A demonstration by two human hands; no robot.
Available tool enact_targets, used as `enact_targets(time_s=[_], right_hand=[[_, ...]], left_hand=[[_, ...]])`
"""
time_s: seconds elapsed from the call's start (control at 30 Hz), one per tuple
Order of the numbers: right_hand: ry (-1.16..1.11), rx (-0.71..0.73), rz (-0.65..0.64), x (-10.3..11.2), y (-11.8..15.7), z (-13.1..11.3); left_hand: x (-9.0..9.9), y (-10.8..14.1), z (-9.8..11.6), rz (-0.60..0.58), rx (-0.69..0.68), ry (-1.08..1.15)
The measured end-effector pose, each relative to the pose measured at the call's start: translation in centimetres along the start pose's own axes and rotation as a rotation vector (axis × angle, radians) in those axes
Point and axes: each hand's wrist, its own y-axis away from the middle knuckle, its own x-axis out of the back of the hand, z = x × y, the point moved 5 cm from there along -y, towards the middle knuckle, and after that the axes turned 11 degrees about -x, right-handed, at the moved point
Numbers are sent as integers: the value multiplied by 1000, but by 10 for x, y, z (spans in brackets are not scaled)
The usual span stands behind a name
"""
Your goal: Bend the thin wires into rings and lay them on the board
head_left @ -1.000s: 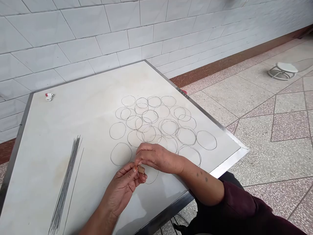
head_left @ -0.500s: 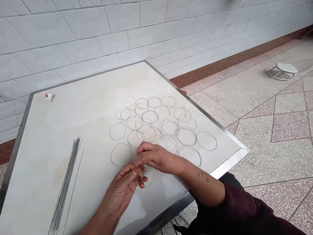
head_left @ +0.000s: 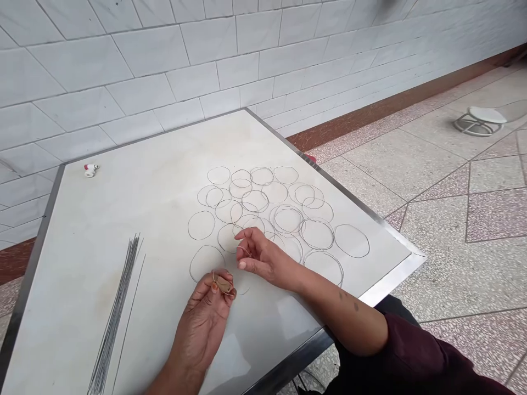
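Note:
My left hand [head_left: 203, 329] is closed, its thumb and fingers pinching a small tan piece [head_left: 223, 284] that looks like folded card or cloth. A thin wire curves past this piece at the fingertips; whether it forms a full ring I cannot tell. Just right of it, my right hand [head_left: 265, 260] hovers with fingers bent and apart, touching nothing that I can make out. A fine wire passes close to its fingertips. Beyond both hands, several thin wire rings [head_left: 201, 225] lie spread over the table, many overlapping. One ring is partly hidden behind my left hand.
A bundle of straight wires [head_left: 116, 315] lies on the white table [head_left: 164, 164] at left, with a single wire [head_left: 130, 314] beside it. A small white and red object [head_left: 90, 170] sits near the far left corner. A tiled wall [head_left: 148, 57] borders the table; a low stool [head_left: 486, 116] stands on the floor.
My right hand has drawn away from my left hand, and its fingers have parted. The tan piece stays in my left hand. The view has shifted slightly.

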Motion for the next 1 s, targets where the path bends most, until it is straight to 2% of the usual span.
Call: enact_targets(time_s=[0.13, 0.2, 0.27, 0.5, 0.73, 1.0], right_hand=[[-254, -163, -203, -10, 1, 3], [-339, -178, -310, -21, 3, 2], [-391, -166, -362, -30, 3, 3], [-450, -149, -336, -41, 3, 10], [-388, -108, -338, -37, 4, 7], [-355, -139, -329, -35, 3, 8]], left_hand=[[4, -3, 5, 111, -71, 77], [4, -4, 5, 139, -82, 90], [4, -3, 4, 133, -75, 98], [4, -2, 1, 137, -85, 123], [5, -2, 0, 162, -72, 157], [5, -1, 0, 153, -61, 160]])
